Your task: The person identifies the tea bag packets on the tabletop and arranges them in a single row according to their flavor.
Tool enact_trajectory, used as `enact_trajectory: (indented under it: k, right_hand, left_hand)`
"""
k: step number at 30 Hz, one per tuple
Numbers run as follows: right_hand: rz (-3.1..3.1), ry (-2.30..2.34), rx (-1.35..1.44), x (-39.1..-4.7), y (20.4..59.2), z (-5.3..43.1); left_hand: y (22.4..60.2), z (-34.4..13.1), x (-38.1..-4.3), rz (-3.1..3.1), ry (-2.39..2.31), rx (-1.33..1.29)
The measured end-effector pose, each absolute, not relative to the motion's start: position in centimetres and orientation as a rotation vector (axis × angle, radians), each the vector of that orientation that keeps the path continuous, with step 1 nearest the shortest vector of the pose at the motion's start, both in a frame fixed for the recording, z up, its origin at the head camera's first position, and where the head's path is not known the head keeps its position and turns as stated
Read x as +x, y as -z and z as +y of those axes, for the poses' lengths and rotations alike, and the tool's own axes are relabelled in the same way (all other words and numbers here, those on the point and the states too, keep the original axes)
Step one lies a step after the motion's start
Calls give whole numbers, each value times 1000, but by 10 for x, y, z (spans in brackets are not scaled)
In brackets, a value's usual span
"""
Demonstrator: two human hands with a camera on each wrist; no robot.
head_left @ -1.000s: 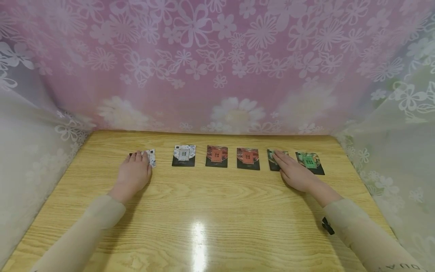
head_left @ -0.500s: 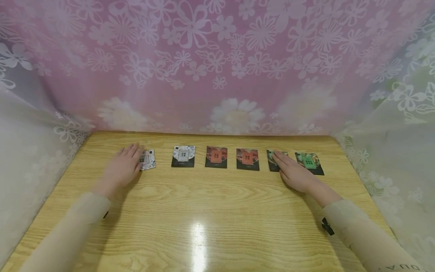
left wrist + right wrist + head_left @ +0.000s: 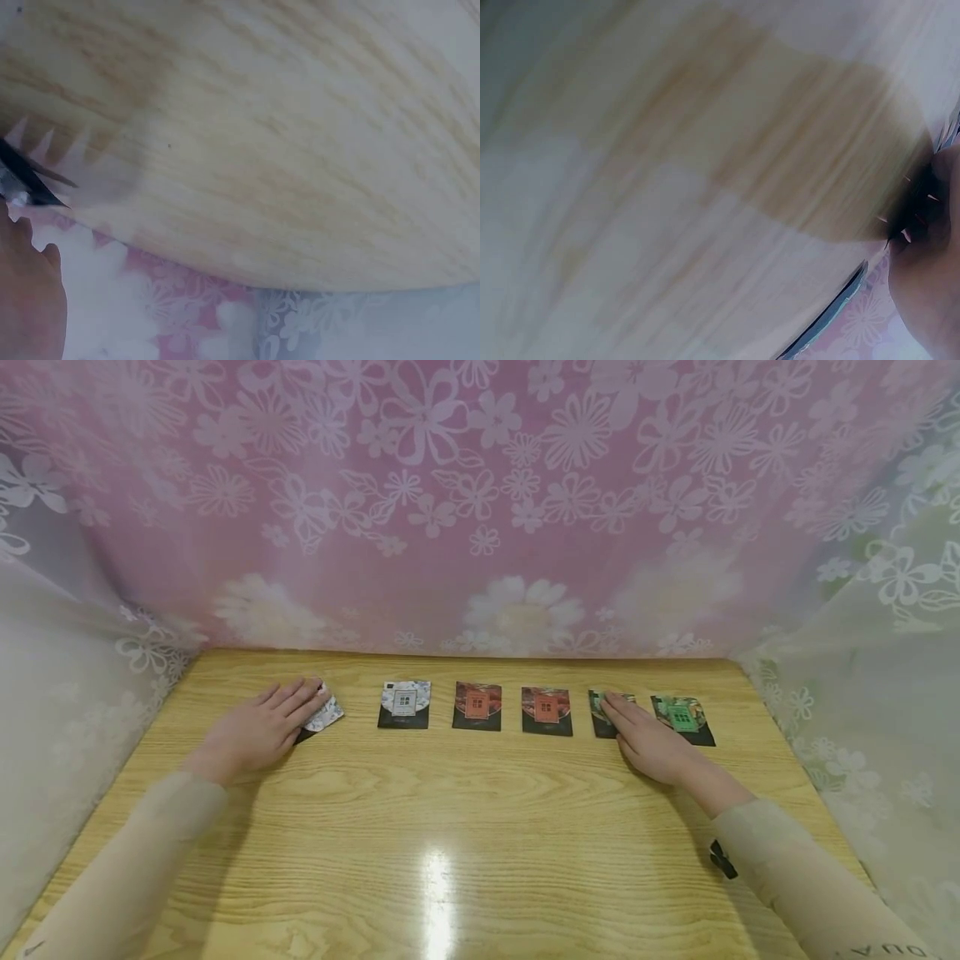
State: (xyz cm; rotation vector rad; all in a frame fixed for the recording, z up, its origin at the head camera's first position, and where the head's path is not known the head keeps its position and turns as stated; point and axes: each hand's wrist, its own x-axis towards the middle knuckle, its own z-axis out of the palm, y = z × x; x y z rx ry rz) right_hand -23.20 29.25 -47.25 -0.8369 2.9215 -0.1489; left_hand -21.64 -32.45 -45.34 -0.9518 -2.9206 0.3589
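Note:
Flat sachets lie in a row across the wooden table. My left hand [image 3: 258,727] rests with straight fingers over the leftmost white-and-black sachet [image 3: 327,717], which sits askew and is partly covered. In the left wrist view the fingers are by the dark edge of that sachet [image 3: 22,180]. My right hand [image 3: 654,745] lies with extended fingers on a green-and-black sachet [image 3: 602,727], hiding much of it. Just right of those fingers is another green sachet [image 3: 684,718]. The right wrist view shows part of the right hand [image 3: 926,281] at its edge.
Between the hands lie a second white sachet [image 3: 404,704] and two red-and-black ones, a left red sachet [image 3: 477,706] and a right red sachet [image 3: 547,711]. A pink floral curtain [image 3: 480,543] hangs behind the table [image 3: 480,827], with pale floral curtains at both sides.
My left hand has shifted left and turned, its fingers now pointing more to the right. The leftmost white sachet has rotated from nearly straight to slanted. My right hand has stayed still.

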Motion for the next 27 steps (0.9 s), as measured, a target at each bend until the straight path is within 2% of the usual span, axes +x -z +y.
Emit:
enact_trajectory:
  k: [8,18,27]
  right_hand:
    - [2935,147,-836,-231,473,294]
    - [2957,156,-843,-230,472,294]
    - [2926,157,-833,-230,472,291]
  left_hand:
    - [459,-309,-219,-3023,-257,-913]
    - [467,-273,-222,-3151,-145,-626]
    - [467,-256,-225,-3182,-126,-474]
